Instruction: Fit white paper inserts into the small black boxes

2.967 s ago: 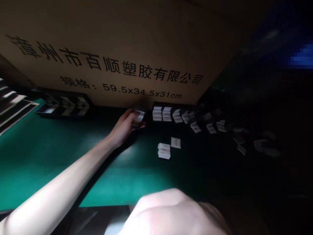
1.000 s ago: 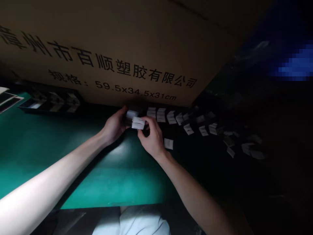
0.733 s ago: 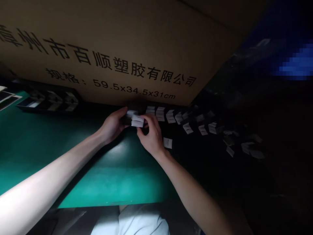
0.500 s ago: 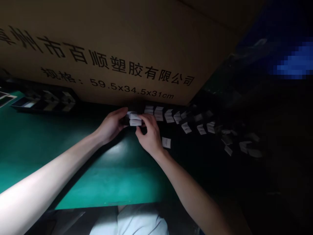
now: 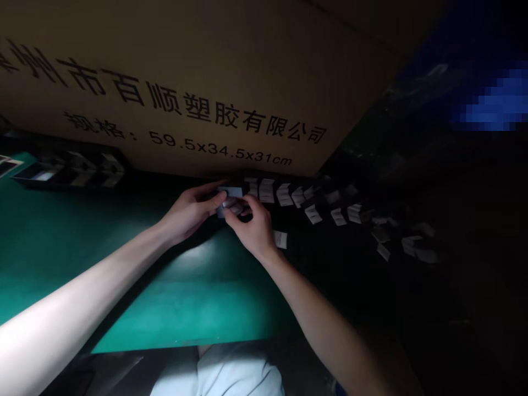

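Both my hands meet at the foot of a large cardboard box (image 5: 214, 71). My left hand (image 5: 187, 212) grips a small dark box (image 5: 231, 193) with a pale top face, fingers wrapped round it. My right hand (image 5: 251, 228) pinches small white folded pieces (image 5: 236, 207) against that box. A single white folded card (image 5: 280, 239) lies on the green mat (image 5: 82, 247) just right of my right hand.
A row of white folded cards (image 5: 284, 193) runs along the box's base and scatters off to the right (image 5: 350, 212) into darkness. A black tray (image 5: 70, 170) with dark boxes sits at the far left. The right side is very dark.
My right hand came in from below, picked up white pieces from the mat and brought them to the small box in my left hand. The pieces have since sunk lower against the box.
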`<action>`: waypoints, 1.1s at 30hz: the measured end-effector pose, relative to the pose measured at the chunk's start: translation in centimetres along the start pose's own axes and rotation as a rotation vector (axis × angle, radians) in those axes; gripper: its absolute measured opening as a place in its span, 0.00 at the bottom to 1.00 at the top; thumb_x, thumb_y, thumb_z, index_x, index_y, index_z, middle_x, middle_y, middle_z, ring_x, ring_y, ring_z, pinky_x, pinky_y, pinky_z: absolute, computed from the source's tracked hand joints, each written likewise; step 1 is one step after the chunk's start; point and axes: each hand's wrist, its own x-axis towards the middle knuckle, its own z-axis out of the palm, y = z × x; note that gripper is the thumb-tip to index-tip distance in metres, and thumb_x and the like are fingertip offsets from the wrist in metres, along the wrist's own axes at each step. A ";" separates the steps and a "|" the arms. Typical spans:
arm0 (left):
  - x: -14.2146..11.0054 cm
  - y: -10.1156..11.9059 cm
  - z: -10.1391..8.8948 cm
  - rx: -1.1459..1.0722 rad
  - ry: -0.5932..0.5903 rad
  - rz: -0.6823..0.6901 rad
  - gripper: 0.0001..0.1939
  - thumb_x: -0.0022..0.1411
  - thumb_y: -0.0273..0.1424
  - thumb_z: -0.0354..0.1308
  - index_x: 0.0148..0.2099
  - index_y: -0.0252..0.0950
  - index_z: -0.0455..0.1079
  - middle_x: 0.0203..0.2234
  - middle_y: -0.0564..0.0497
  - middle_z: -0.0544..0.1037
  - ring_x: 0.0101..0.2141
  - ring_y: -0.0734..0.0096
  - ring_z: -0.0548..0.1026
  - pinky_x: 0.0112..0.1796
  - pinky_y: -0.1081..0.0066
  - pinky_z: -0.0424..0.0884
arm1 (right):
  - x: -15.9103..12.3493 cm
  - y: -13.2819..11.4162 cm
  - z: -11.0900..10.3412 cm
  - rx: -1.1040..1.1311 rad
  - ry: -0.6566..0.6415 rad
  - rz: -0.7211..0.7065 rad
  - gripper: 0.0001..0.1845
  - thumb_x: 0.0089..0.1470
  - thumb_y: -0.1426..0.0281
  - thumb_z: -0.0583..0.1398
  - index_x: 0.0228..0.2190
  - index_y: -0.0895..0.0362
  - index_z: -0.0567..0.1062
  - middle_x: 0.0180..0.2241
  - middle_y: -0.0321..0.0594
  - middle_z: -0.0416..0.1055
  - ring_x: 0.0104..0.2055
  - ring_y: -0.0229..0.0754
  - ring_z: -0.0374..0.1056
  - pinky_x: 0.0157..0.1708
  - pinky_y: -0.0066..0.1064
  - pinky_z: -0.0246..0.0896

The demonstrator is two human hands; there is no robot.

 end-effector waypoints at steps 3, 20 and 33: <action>-0.1 0.0 0.1 0.058 0.010 0.017 0.31 0.50 0.32 0.78 0.57 0.34 0.79 0.43 0.45 0.87 0.48 0.57 0.83 0.49 0.67 0.78 | 0.0 0.1 0.0 0.088 -0.006 0.076 0.13 0.52 0.60 0.68 0.36 0.51 0.74 0.36 0.36 0.78 0.36 0.42 0.74 0.39 0.35 0.74; 0.4 -0.3 -0.6 0.103 -0.058 0.078 0.34 0.45 0.36 0.81 0.56 0.40 0.79 0.42 0.48 0.84 0.44 0.64 0.81 0.47 0.70 0.78 | 0.2 0.9 0.2 0.277 0.005 0.124 0.14 0.52 0.58 0.70 0.36 0.52 0.78 0.39 0.38 0.80 0.42 0.42 0.78 0.46 0.35 0.78; 0.6 0.0 -0.9 0.062 -0.038 0.065 0.28 0.45 0.30 0.81 0.49 0.39 0.77 0.37 0.51 0.83 0.38 0.68 0.82 0.38 0.75 0.78 | 0.3 0.7 0.0 0.231 -0.036 0.132 0.12 0.53 0.61 0.69 0.38 0.53 0.79 0.39 0.37 0.82 0.39 0.41 0.80 0.43 0.34 0.80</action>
